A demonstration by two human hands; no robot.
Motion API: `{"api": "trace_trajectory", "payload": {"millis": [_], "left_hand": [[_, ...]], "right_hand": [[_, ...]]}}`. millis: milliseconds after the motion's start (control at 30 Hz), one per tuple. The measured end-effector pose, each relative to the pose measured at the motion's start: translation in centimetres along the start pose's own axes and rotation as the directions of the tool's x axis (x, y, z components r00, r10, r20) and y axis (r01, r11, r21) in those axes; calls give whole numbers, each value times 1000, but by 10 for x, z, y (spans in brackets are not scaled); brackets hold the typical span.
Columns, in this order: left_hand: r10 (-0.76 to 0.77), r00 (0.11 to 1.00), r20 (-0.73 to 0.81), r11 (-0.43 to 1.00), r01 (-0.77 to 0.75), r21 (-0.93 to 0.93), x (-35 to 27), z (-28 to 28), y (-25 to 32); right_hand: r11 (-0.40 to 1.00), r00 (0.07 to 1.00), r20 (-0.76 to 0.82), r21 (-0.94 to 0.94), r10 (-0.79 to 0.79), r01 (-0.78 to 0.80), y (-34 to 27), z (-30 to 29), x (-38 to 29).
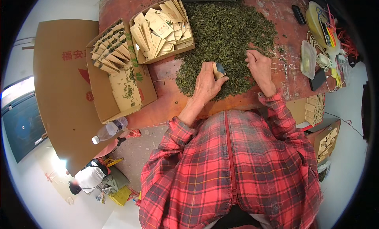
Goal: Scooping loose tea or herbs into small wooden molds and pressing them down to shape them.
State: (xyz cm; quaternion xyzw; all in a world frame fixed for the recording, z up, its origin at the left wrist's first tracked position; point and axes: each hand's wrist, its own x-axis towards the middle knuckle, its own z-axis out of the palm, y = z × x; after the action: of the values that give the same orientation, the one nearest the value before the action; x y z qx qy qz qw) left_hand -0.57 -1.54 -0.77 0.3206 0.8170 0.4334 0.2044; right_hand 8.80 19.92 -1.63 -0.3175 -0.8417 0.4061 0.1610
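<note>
My left hand [209, 82] grips a small open kraft-paper packet [218, 71] between thumb and fingers, its mouth showing a dark bluish inside. Below it spreads a wide heap of dried green leaves [225, 33] on the red tabletop. Over the heap's right edge is my right hand [259, 69], fingers curled; whether they hold leaves is hidden. Beyond my left hand, a cardboard box [165, 57] holds many loose paper packets [161, 24]. Left of that, a longer cardboard box [117, 89] has rows of upright packets [111, 48], dark leaf showing at their tops, and scattered leaf on its floor.
A large cardboard sheet [65, 89] lies at left, with a plastic bottle [109, 129] on it. At right are a clear plastic container [308, 58], cables [322, 58] and a black box [317, 80]. More boxed packets [314, 109] stand lower right. Another person [90, 175] is at lower left.
</note>
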Motion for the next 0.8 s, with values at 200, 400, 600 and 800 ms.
{"api": "trace_trajectory", "payload": {"millis": [200,400,600,800], "left_hand": [[-14,1000,1,1000,14,19,-1,-2,1],[-50,998,47,999,50,20,0,-5,2],[-25,1000,2,1000,25,15,3,-4,-1],[0,1000,-19,999,1,42,5,-1,-4]], "right_hand": [[909,953,99,285,287,-304,-13,-2,6],[821,930,130,440,344,-365,-5,-5,4],[773,920,143,504,365,-386,-6,-12,2],[750,914,157,529,375,-398,-12,-18,-2]]}}
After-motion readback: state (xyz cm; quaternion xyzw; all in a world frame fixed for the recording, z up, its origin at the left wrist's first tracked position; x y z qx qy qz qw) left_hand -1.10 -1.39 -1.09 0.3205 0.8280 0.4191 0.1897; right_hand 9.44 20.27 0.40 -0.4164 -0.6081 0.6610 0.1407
